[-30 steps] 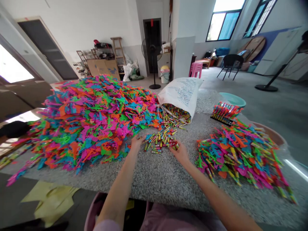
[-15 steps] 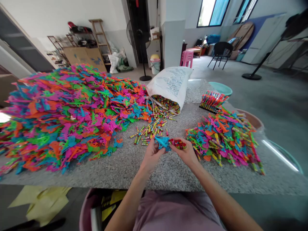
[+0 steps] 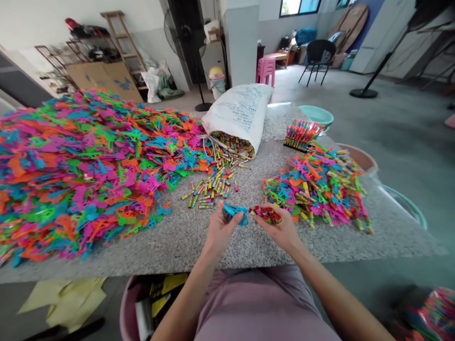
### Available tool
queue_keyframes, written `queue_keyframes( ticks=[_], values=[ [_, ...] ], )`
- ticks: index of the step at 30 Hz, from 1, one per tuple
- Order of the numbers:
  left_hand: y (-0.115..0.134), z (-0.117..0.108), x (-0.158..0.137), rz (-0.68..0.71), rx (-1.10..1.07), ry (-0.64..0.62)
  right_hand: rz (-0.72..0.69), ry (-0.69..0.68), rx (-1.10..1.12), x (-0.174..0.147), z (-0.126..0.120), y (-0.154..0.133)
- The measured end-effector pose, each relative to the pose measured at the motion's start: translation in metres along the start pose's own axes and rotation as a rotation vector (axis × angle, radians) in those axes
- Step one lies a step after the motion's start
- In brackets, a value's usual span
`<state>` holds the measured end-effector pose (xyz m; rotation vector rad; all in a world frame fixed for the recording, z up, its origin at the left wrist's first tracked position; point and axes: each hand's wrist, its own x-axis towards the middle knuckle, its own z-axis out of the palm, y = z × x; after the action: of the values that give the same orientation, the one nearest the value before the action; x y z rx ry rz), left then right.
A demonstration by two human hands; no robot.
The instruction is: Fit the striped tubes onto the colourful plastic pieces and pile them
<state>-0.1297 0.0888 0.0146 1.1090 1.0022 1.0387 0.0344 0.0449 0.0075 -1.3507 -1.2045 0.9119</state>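
My left hand (image 3: 217, 233) is closed on blue plastic pieces (image 3: 235, 211), thin and flat, that stick out toward the right. My right hand (image 3: 286, 231) grips several short printed tubes (image 3: 269, 214) with red ends, bunched in the fingers. One tube's tip points at the blue pieces; whether they touch I cannot tell. Just beyond both hands lie loose yellow and green tubes (image 3: 209, 189), spilling from a white sack (image 3: 239, 112) tipped on its side. To the right is a heap of coloured pieces with tubes attached (image 3: 316, 189).
A large mound of bright plastic pieces (image 3: 99, 166) covers the left of the speckled stone table (image 3: 199, 246). Behind the right heap stands a row of upright coloured sticks (image 3: 302, 136). A teal basin (image 3: 317, 113) and a pink bin (image 3: 130, 312) are near the table's edges.
The camera view has shifted, so the table appears further left and higher. My hands have drawn slightly apart, leaving a small gap between the blue pieces and the tubes.
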Motion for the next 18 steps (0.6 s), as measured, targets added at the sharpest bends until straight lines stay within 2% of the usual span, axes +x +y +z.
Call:
queue_keyframes(
  ticks=[5,8,11,16,18],
  values=[
    [0.001,-0.005,0.002,0.024,0.097,-0.09,0.127,-0.084,0.114,0.0,-0.007,-0.002],
    [0.003,-0.009,0.003,0.018,0.165,-0.157,0.141,-0.211,0.152,0.001,-0.014,-0.008],
    [0.003,-0.012,-0.003,-0.015,0.212,-0.253,0.212,-0.346,0.181,-0.005,-0.019,-0.01],
    [-0.023,-0.011,-0.019,-0.157,0.1,-0.313,0.429,-0.387,0.287,-0.033,-0.016,0.012],
    [-0.039,-0.002,-0.022,-0.186,0.073,-0.327,0.437,-0.351,0.255,-0.04,-0.018,0.024]
  ],
)
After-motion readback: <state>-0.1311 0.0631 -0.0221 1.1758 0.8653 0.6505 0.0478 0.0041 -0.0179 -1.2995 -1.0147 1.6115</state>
